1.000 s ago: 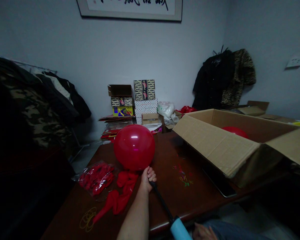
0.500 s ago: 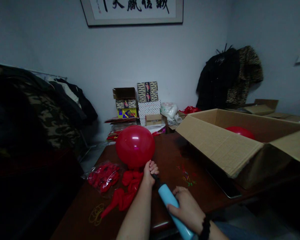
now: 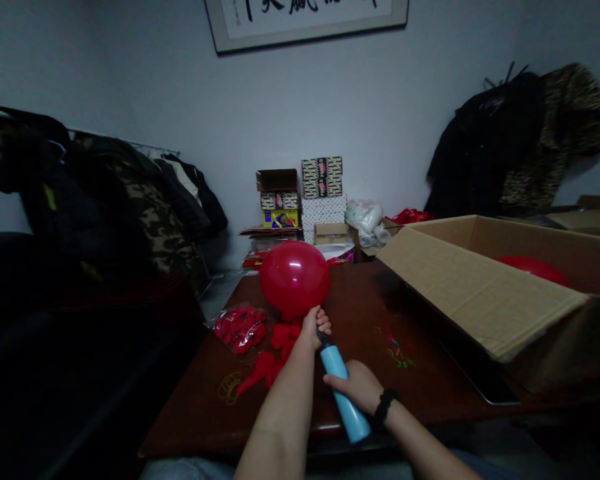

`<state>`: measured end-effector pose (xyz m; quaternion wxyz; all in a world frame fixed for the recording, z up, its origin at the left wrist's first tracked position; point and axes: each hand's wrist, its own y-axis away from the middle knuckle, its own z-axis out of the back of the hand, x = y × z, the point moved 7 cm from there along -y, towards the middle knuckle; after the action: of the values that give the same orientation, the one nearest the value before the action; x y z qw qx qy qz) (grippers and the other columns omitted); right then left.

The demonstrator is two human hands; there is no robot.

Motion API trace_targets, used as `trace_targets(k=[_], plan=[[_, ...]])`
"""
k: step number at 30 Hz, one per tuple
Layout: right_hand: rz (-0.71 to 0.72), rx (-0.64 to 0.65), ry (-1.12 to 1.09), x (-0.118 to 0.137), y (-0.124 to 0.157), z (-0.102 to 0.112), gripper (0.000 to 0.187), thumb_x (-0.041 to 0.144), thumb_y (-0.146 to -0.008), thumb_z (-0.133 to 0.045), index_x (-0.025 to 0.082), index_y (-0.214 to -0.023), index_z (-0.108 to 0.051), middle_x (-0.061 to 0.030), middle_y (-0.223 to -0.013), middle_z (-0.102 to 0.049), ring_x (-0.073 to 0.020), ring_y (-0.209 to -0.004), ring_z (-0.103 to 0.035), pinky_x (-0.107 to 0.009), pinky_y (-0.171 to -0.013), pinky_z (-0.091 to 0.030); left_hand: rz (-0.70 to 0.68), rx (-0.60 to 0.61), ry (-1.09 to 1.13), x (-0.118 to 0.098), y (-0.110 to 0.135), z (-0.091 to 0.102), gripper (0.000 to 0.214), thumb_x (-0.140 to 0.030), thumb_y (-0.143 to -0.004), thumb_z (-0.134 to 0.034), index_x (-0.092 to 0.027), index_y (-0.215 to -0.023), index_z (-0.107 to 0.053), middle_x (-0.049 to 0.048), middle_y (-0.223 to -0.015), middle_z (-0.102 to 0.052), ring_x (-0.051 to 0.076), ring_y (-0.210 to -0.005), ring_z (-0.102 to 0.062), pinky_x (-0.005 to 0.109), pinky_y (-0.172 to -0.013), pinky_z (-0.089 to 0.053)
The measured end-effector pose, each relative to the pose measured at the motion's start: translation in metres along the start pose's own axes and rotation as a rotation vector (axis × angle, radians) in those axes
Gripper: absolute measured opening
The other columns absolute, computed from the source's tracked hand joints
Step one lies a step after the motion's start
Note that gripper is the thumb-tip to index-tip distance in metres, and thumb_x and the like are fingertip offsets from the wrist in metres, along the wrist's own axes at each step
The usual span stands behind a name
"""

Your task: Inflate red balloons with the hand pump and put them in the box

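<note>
A round, inflated red balloon (image 3: 295, 277) stands over the table's middle. My left hand (image 3: 316, 327) is closed around its neck, where the black nozzle of a light-blue balloon pump (image 3: 351, 417) meets it. My right hand (image 3: 360, 387) grips the pump's barrel, thumb across the top and the other fingers largely hidden. The pump slants down toward the table's near edge. Left of my left arm lie loose, uninflated red balloons (image 3: 264, 370), partly covered by the forearm. Beyond them is a clear plastic bag of red balloons (image 3: 241, 328).
A large open cardboard box (image 3: 485, 287) with a red balloon (image 3: 533, 268) inside stands at right, beside a dark phone-like slab (image 3: 480, 373). Yellow rubber bands (image 3: 229, 388) and small coloured bands (image 3: 397, 353) lie on the brown table (image 3: 190, 427). Boxes (image 3: 324, 212) are stacked behind.
My view has turned left and drawn back, so everything appears further right or smaller. The pump's far end now shows. Both hands keep their places at the balloon neck and pump.
</note>
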<state>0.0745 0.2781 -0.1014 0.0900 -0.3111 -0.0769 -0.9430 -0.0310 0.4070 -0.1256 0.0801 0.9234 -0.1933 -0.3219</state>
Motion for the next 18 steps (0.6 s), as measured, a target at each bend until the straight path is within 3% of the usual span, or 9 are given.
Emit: trace_targets(k=[4,9,14,18], plan=[[0.001,0.006,0.038,0.003,0.008,0.003,0.060,0.065,-0.078,-0.041,0.011,-0.084,-0.066,-0.0154,-0.087,-0.069,-0.0225,-0.078,-0.064,-0.029,-0.066,-0.042,-0.018,-0.019,-0.019,-0.001,0.004,-0.003,0.035,-0.031,-0.085,-0.047,-0.020,-0.055,-0.032,-0.0097,-0.039,-0.022,0.005,-0.031,-0.019,0.019,-0.039,-0.014],[-0.003,-0.016,0.119,0.004,0.030,0.013,0.063,0.063,-0.079,-0.039,0.007,-0.091,-0.064,-0.0211,-0.098,-0.066,-0.0307,-0.093,-0.061,-0.039,-0.084,-0.041,-0.022,-0.013,-0.022,-0.002,0.009,-0.010,0.035,-0.032,-0.085,-0.049,-0.020,-0.056,-0.033,-0.0097,-0.041,-0.023,0.005,-0.032,-0.020,0.019,-0.039,-0.016],[-0.022,0.005,0.159,-0.001,0.066,0.024,0.059,0.057,-0.080,-0.042,0.006,-0.102,-0.062,-0.0209,-0.111,-0.062,-0.0341,-0.110,-0.054,-0.049,-0.103,-0.029,-0.039,-0.012,-0.006,-0.011,0.010,-0.016,0.036,-0.032,-0.085,-0.049,-0.020,-0.056,-0.031,-0.0102,-0.041,-0.021,0.005,-0.032,-0.019,0.019,-0.039,-0.017],[-0.045,0.110,0.217,-0.012,0.093,0.028,0.070,0.056,-0.082,-0.039,0.001,-0.123,-0.051,-0.0245,-0.133,-0.048,-0.0351,-0.129,-0.037,-0.051,-0.112,-0.014,-0.064,0.004,0.025,-0.020,0.011,-0.020,0.035,-0.032,-0.085,-0.050,-0.020,-0.058,-0.032,-0.0106,-0.041,-0.021,0.005,-0.032,-0.019,0.018,-0.038,-0.017]])
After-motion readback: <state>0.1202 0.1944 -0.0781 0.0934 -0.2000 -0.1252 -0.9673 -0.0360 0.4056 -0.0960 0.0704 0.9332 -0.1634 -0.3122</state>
